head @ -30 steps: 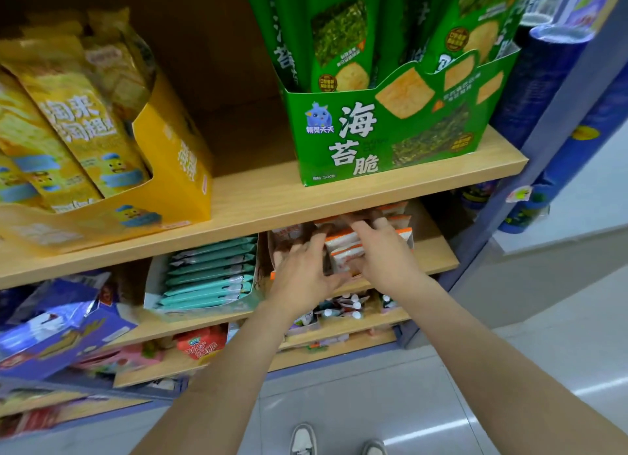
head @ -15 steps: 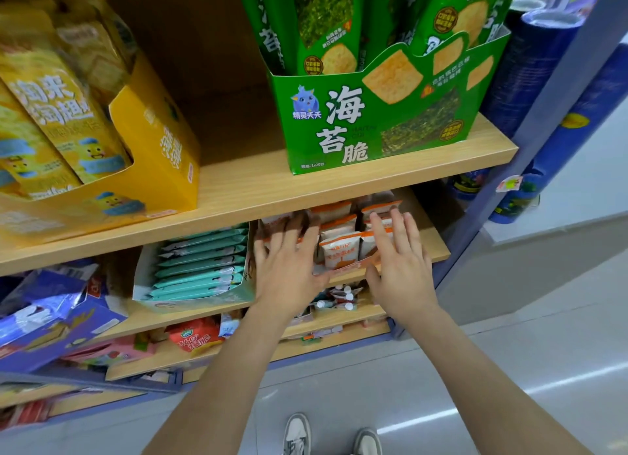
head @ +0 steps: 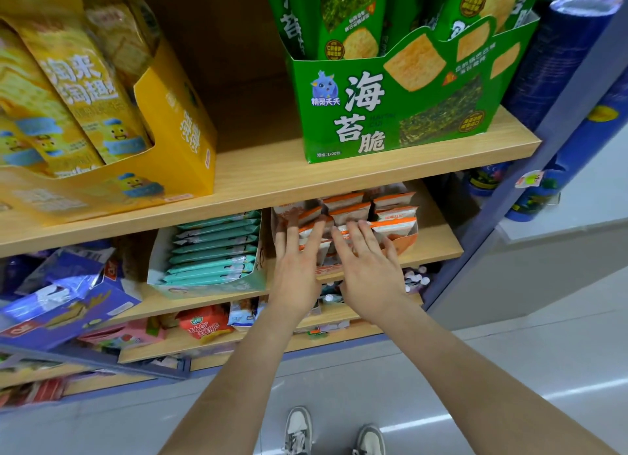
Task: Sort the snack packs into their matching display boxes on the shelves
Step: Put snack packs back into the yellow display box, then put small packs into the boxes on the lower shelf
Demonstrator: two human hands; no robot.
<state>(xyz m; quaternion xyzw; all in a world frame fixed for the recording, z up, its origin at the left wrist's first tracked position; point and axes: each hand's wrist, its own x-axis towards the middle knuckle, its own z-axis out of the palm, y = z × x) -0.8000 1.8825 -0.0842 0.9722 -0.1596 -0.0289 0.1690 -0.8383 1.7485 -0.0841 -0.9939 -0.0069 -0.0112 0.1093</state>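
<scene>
On green display box (head: 421,128): "海苔脆", "1x20包"

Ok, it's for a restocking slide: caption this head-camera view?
Left hand and right hand rest flat on orange snack packs in their display box, beside teal packs.

We see bright, even light, perhaps from overhead; pale glare streaks the floor (head: 509,417), shelf edges bow with wide-angle distortion, and the yellow packs (head: 64,91) look soft.
</scene>
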